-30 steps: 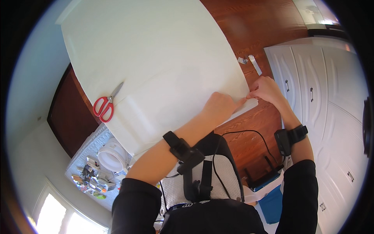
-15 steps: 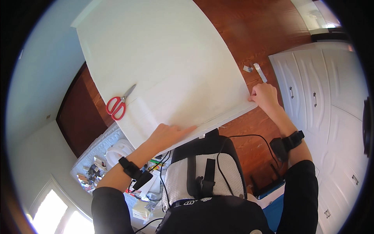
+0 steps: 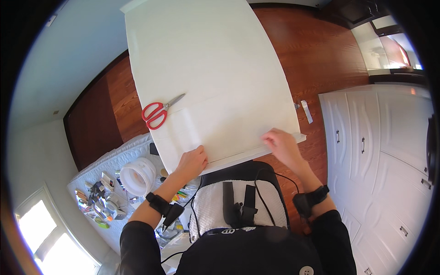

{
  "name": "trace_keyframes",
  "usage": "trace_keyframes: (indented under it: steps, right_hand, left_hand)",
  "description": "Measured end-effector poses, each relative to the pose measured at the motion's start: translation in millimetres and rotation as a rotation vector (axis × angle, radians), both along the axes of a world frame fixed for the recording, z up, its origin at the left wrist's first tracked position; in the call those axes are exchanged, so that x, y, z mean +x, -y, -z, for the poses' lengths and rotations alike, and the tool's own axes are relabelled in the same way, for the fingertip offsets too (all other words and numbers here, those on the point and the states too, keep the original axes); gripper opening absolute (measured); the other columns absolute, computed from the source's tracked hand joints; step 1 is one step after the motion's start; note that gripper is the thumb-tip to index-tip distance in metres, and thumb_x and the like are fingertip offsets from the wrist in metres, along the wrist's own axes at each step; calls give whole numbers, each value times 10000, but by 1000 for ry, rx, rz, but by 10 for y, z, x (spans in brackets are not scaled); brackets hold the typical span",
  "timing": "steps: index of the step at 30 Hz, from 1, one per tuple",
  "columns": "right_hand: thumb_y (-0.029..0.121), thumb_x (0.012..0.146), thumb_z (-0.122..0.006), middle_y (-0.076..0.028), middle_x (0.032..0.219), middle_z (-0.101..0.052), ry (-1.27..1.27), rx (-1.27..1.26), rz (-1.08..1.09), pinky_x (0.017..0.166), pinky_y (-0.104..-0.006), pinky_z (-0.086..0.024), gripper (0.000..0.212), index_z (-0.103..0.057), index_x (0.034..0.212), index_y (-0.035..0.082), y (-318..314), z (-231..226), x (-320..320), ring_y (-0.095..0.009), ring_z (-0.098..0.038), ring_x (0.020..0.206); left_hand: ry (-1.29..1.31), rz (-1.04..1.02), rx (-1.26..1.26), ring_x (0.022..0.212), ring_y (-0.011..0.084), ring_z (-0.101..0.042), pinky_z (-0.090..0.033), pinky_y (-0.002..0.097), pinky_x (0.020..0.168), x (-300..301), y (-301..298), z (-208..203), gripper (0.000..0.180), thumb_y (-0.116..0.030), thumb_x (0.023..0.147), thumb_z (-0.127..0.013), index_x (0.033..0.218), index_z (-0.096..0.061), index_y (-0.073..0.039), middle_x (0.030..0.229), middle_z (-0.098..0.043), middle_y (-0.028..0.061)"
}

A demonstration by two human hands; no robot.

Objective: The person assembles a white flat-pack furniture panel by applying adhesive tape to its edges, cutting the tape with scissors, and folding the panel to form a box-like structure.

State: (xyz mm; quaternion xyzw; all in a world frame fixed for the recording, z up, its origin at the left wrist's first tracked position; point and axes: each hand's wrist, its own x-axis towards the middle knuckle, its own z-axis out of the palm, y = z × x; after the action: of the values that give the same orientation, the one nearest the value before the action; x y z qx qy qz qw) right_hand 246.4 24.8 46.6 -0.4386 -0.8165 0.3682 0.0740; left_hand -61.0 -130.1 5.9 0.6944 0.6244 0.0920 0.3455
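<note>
A large white sheet point(image 3: 215, 68) covers the table before me, with a narrow strip or fold point(image 3: 247, 153) along its near edge. My left hand point(image 3: 193, 161) rests at the left end of that strip, fingers curled together; what they hold, if anything, is hidden. Over the strip's right part is my right hand point(image 3: 279, 143), its fingers closed and slightly blurred, and I cannot make out anything in them. Red-handled scissors point(image 3: 158, 113) lie on the sheet's left side, blades partly spread and pointing up to the right.
A black-and-white chair point(image 3: 215, 201) stands between me and the table. At lower left, a quilted surface point(image 3: 137, 149) bears a white bucket point(image 3: 137, 176) and small clutter. White cabinets point(image 3: 362, 133) line the right side. A pale strip point(image 3: 306, 112) lies on the wooden floor.
My right hand has left the sheet's right corner and moved left and toward me. My left hand has drawn its extended finger in. The whole view has turned somewhat.
</note>
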Motion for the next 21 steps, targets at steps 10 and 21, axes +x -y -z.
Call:
trace_keyframes:
  steps: [10,21]
  right_hand:
    - [126,870,-644,-83,882,-709,-39,-31,-245,741,-403,-535,106,-732,910,83,292,357,-639,-297,-681,841]
    - [136,795,-629,-98,776,-661,152,119,-265,715,-446,-525,87,-701,772,93,307,413,-529,-322,-662,820]
  left_hand:
    - [234,-143,-64,744,255,-656,-523,354,701,283,-264,-64,91,-113,824,-715,906,-744,-90,877,-642,65]
    - [-41,139,36,795,328,-656,-528,450,698,854,-576,48,78,-73,832,-617,777,-665,-45,897,-597,105]
